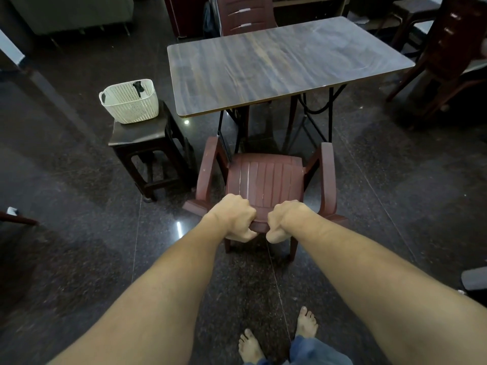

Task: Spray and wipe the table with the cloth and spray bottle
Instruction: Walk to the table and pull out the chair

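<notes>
Both hands are on the reddish-brown plastic chair (266, 177) dead centre: the left hand (233, 218) and right hand (286, 219) sit side by side, almost touching, fingers clenched around the top edge of its backrest with the thumbs tucked underneath. The chair faces the table (276, 64), which sits up at 12 to 1 o'clock with a bare wood-grain top, and the chair's front is just at the table's near edge. Over at 10 o'clock a white perforated basket (131, 111) stands on a dark stool (137, 133), just beside the table's left corner. Something dark (138, 88) pokes up inside the basket, too small to tell what it is. Bare feet (250, 346) show at 6 o'clock.
</notes>
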